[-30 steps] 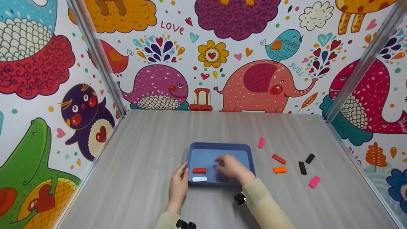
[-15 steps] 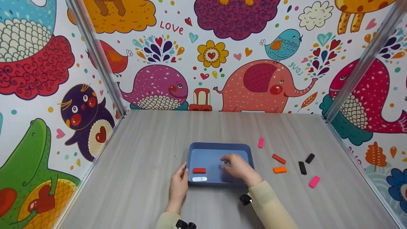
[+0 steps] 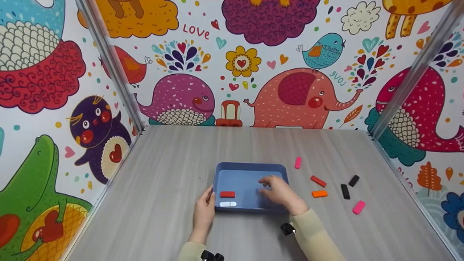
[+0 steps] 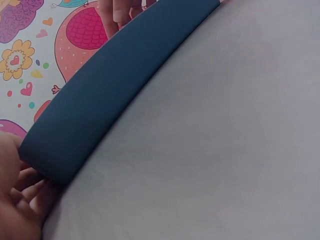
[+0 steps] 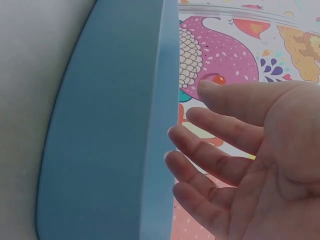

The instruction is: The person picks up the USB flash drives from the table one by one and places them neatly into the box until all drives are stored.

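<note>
A shallow blue tray (image 3: 250, 166) stands on the table, its outer wall filling much of both wrist views. At its left side my left hand (image 3: 204, 210) grips the edge, thumb at the rim and fingers curled low against the corner in the left wrist view. My right hand (image 3: 278, 190) hovers over the right part of the tray, fingers loosely bent and apart; the right wrist view shows its palm holding nothing. Inside the tray, at the front left, lie a red stick (image 3: 227, 194) and a white stick (image 3: 227, 204), side by side and resembling USB sticks.
Right of the tray several similar sticks are scattered: pink (image 3: 298, 162), red (image 3: 318, 181), orange (image 3: 319, 194), black (image 3: 345, 191), another black (image 3: 354, 180) and another pink (image 3: 359, 207). Printed cartoon walls (image 3: 174, 98) enclose the table's back and sides.
My right hand has drawn back to the right across the tray, away from the red and white sticks. The left hand and the sticks stay in place.
</note>
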Available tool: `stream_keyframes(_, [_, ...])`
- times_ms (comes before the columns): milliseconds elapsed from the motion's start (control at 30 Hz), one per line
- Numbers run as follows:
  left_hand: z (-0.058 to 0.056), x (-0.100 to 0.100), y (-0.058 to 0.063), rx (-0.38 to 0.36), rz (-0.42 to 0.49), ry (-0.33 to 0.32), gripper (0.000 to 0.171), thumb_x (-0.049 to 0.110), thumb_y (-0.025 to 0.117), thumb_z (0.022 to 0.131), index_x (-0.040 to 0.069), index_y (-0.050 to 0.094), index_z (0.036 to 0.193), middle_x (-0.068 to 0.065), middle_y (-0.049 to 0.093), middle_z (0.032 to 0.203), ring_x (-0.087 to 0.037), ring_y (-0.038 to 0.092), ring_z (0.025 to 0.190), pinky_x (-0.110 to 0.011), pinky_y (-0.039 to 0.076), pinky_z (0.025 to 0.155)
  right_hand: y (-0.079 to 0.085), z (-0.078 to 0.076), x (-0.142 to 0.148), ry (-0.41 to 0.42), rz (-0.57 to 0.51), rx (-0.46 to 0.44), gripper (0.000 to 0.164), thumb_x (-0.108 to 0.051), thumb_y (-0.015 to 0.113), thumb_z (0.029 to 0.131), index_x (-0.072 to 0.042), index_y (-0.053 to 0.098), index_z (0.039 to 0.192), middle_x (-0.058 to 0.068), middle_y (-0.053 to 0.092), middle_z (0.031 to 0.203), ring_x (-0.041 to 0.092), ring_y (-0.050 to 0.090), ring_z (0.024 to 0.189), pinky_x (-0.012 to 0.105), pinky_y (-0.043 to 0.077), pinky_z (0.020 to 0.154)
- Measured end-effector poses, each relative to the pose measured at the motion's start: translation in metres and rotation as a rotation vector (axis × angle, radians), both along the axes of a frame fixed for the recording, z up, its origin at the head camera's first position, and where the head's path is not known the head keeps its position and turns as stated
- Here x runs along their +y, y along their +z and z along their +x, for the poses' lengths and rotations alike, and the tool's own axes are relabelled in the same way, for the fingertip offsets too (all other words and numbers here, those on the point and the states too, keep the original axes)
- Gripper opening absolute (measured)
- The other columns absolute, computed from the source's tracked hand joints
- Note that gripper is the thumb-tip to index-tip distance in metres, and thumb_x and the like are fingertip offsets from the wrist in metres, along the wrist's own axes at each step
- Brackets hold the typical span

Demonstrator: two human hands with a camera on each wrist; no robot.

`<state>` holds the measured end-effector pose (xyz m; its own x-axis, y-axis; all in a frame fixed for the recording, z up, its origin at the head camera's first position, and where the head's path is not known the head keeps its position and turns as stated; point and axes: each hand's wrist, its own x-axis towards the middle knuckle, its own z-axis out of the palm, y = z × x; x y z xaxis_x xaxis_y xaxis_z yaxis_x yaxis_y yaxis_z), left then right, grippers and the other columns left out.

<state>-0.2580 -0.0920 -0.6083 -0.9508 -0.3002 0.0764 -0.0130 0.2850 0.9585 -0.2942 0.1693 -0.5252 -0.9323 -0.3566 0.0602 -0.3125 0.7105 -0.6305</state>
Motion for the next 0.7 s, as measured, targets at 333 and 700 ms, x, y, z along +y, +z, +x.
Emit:
stream_keyframes(333, [0.000,0.000,-0.001,0.004,0.001,0.004,0.038,0.012,0.058,0.105,0.001,0.061,0.141,-0.022,0.062,0.142,-0.036,0.059,0.134,-0.049,0.051,0.111,0.003,0.009,0.016,-0.109,0.028,-0.012,0.027,-0.006,0.074,0.093,0.001,0.072,0.119,0.017,0.071,0.109,0.035,0.065,0.107,0.054,0.055,0.100])
stream_keyframes(700, [0.000,0.000,0.000,0.000,-0.011,0.000,0.038,0.013,0.058,0.105,0.002,0.061,0.141,-0.022,0.062,0.143,-0.037,0.058,0.136,-0.050,0.050,0.112,0.003,0.016,0.041,-0.173,0.010,0.006,0.028,-0.006,0.075,0.092,0.000,0.072,0.120,0.014,0.071,0.109,0.034,0.066,0.104,0.053,0.057,0.098])
